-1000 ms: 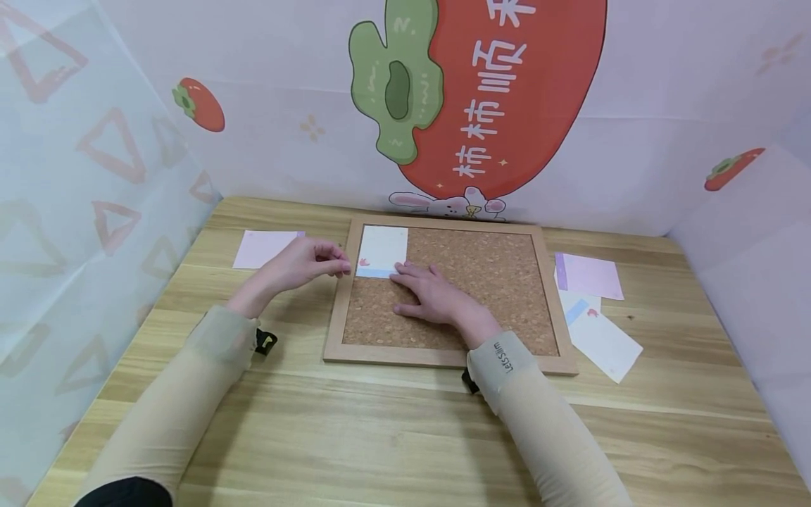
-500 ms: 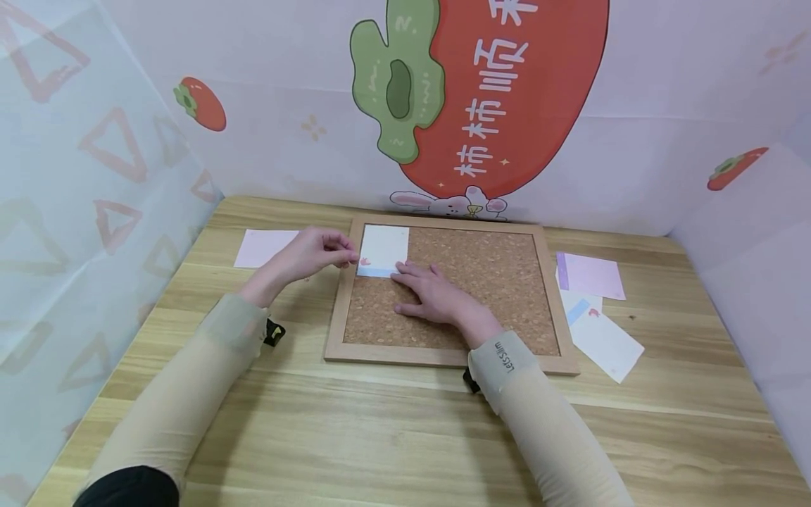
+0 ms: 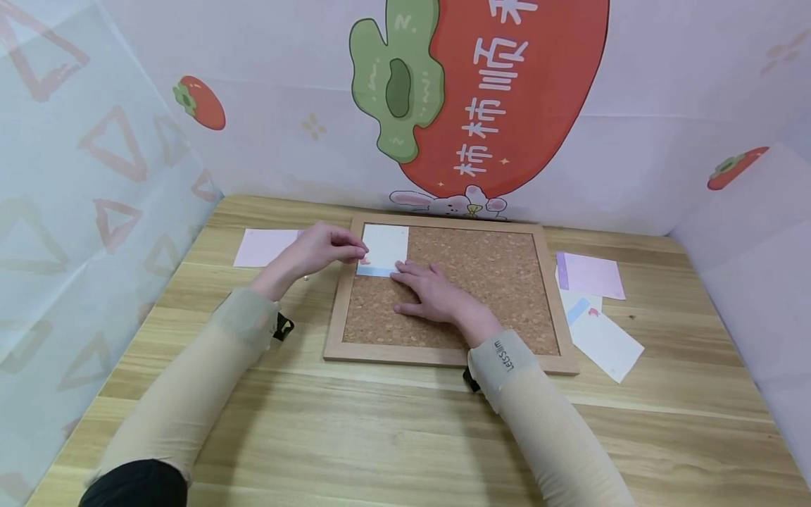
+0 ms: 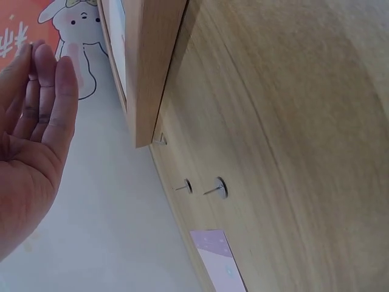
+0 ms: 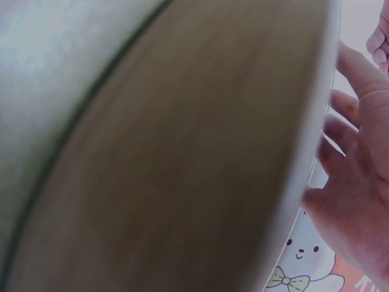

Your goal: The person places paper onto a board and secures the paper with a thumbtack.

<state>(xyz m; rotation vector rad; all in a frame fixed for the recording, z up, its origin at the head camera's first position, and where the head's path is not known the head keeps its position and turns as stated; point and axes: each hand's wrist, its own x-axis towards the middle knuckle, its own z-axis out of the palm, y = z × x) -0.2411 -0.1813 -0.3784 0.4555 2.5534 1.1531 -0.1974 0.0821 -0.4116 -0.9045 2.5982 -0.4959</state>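
My left hand is over the left edge of the framed corkboard, thumb and fingertips pinched together at the lower left corner of a white card. The pinch holds what looks like a thumbtack, mostly hidden by the fingertips. This card has a blue strip and a small red print, and lies in the board's upper left corner. My right hand rests on the cork with fingers spread, fingertips on the card's lower right corner. In the left wrist view, thumbtacks lie on the table, points up.
A pink card lies left of the board, partly behind the left hand. To the right, another pink card overlaps white cards. A printed backdrop stands behind the wooden table.
My left hand has moved right, from beside the board's frame to the white card's lower left corner. The right hand and the card have stayed in place.
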